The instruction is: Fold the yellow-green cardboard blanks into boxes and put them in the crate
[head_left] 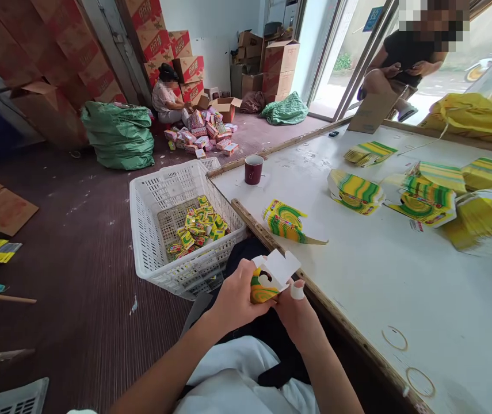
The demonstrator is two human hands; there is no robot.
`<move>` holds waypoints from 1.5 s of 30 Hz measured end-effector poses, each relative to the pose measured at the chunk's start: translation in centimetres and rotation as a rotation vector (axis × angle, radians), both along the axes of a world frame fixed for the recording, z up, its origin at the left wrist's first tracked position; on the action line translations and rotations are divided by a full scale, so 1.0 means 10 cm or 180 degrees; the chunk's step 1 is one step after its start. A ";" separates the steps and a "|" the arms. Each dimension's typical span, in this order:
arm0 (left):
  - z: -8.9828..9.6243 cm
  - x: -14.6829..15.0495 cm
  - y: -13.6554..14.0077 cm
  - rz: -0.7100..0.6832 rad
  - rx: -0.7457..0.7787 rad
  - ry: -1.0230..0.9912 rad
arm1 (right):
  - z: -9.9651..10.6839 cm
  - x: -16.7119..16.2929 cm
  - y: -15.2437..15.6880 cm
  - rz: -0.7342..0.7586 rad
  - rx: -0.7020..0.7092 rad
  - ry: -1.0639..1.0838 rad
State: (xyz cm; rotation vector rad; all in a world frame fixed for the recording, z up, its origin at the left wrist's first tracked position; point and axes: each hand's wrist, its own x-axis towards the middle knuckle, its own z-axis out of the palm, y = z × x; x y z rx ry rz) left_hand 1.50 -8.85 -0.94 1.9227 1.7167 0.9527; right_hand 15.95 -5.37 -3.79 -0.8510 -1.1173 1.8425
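Note:
A small yellow-and-green carton (263, 292) is in front of me above my lap, its white inner flaps standing up and a dark cut-out showing in one side. My left hand (237, 293) is closed around its left side. My right hand (298, 319) grips the lower right corner, with white tape wrapped round the thumb; its other fingers are mostly hidden. Just past the table edge lies a small stack of flat printed cartons (286, 221). To the left, a white plastic basket (151, 253) holds many folded small cartons (198, 227).
More stacks of flat cartons (353, 192) lie across the white table (358, 276), which has a raised wooden edge. A dark red mug (254, 170) stands at its left corner. One person sits on the floor by pink boxes (205, 132); another sits beyond the table. A green sack (118, 135) stands behind the basket.

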 end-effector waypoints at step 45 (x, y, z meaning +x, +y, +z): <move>-0.09 -0.36 0.52 -0.0635 0.0311 0.1995 | 0.10 0.13 0.47 -0.0175 0.2073 -0.2903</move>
